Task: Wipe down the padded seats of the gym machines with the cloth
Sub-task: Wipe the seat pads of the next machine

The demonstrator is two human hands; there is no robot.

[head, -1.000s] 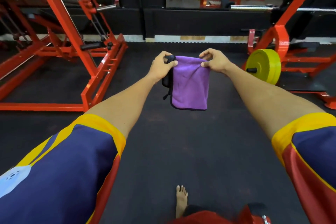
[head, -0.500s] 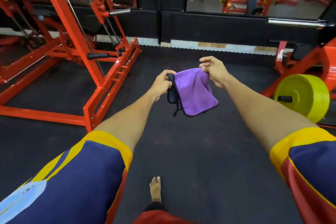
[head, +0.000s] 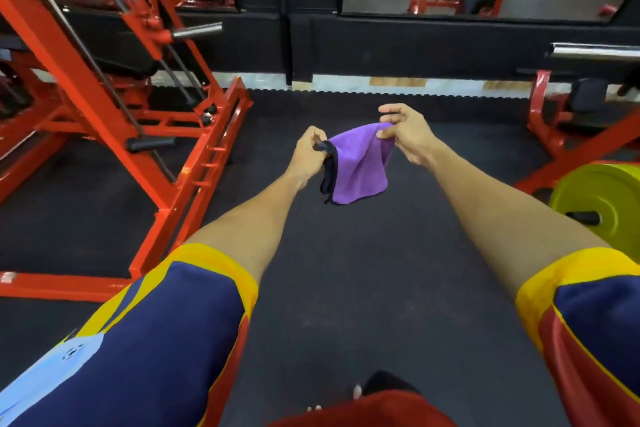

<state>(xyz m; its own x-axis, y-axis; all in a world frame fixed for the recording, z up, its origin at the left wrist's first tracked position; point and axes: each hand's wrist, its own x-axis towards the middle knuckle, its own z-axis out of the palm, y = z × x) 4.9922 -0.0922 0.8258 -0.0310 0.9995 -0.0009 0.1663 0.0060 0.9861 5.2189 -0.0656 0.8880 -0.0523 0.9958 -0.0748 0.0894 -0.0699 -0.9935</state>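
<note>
Plainly, the soft, dark-edged purple microfibre cloth (head: 360, 166) is held in mid-air above the black rubber floor (head: 346, 288), its top corners pinched by the left hand (head: 308, 152) and the right hand (head: 405, 135). It is judged light and limp; a bunched middle grip is advised for wiping.

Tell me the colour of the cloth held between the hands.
Purple cloth with a black edge, head view.

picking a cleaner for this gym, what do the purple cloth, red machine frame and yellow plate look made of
Purple cloth: soft fabric, likely microfibre; matte, drapes limply, dark stitched edge.
Machine frame: probably steel tube, glossy orange-red paint, straight rigid beams.
Yellow plate: unclear, maybe rubber-coated; smooth, dull sheen.
</note>
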